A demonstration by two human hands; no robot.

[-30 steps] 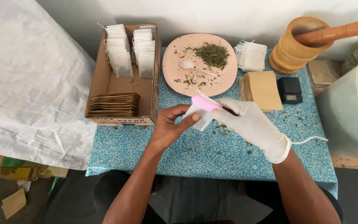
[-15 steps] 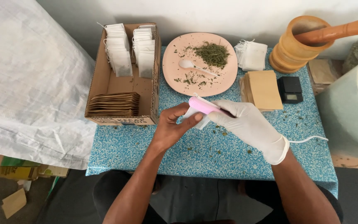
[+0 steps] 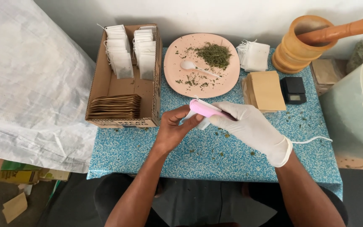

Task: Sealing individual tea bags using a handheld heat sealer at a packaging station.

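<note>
My bare left hand (image 3: pixel 174 128) pinches a small white tea bag (image 3: pixel 201 121) above the blue speckled table (image 3: pixel 215 157). My right hand (image 3: pixel 248 125), in a white glove, grips a pink handheld tool (image 3: pixel 203 109) whose tip is clamped over the bag's top edge. A white cord (image 3: pixel 311 140) trails from behind the gloved wrist to the right. Just beyond the hands sits a pink plate (image 3: pixel 227 77) with dried green herbs (image 3: pixel 214 54) and a white spoon (image 3: pixel 194 67).
A cardboard box (image 3: pixel 106 84) at left holds rows of white tea bags and a stack of brown envelopes. More white bags (image 3: pixel 255 56), brown envelopes (image 3: pixel 267 90), a small black scale (image 3: pixel 293 90), a wooden mortar with pestle (image 3: pixel 303 42) and a large pale tub (image 3: pixel 353 109) stand at right.
The pink tool has closed down flatter over the top of the tea bag, and both hands have drifted slightly left.
</note>
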